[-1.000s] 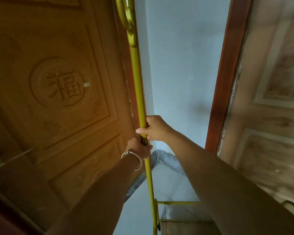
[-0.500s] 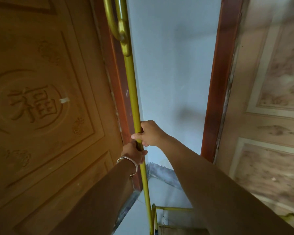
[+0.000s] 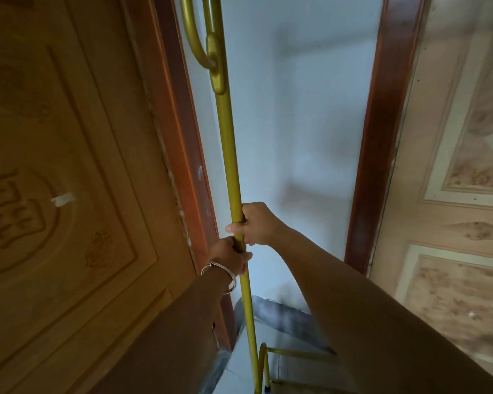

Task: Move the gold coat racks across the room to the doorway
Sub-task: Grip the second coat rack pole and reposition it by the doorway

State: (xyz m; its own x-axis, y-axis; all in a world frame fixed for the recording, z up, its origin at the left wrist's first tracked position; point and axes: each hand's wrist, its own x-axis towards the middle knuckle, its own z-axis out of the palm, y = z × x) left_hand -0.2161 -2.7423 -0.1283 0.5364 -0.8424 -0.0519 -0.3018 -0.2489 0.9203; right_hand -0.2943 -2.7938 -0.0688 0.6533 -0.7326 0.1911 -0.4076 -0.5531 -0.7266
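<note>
A gold coat rack (image 3: 228, 143) stands upright in the gap of a doorway, its thin pole running from top to bottom of the view. A curved hook branches off near the top, and part of its base frame shows at the bottom. My right hand (image 3: 258, 224) is wrapped around the pole at mid height. Just below it, my left hand (image 3: 229, 255), with a silver bangle on the wrist, grips the same pole. Both arms are stretched forward.
A carved wooden door (image 3: 69, 194) with a round emblem fills the left side. A red-brown door frame (image 3: 382, 137) stands on the right, beside a pale panelled door leaf (image 3: 461, 223). Beyond the gap is a pale blue wall (image 3: 296, 109) and light floor.
The carved door has slid toward the left of the view and the doorway gap has widened. The rack and both hands sit further into the opening, with the grip unchanged.
</note>
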